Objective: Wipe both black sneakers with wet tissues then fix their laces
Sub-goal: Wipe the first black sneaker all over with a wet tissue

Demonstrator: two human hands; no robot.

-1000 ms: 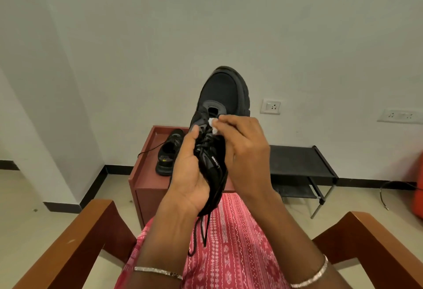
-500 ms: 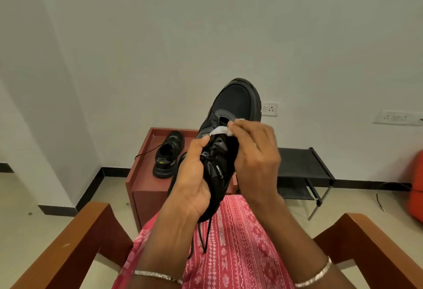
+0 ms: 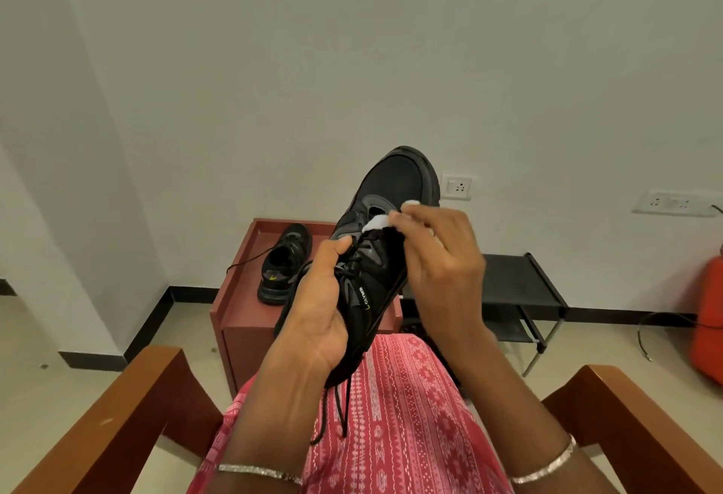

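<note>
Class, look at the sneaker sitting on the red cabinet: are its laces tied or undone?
Undone. The second sneaker stands upright on the red cabinet, and one loose lace trails from it across the cabinet top.

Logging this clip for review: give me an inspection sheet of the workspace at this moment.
Surface: red-brown cabinet with a raised rim, against the wall.
Job's things: held sneaker raised toe-up over the lap; white tissue pressed near its top eyelets; second sneaker on the cabinet, lace trailing left.
Clutter: nothing seen.
Grippers: left hand grips the held sneaker's side; right hand pinches the tissue.
Cables: black cord on the floor, right.
Surroundings: wooden chair arms, black rack, wall sockets.
</note>
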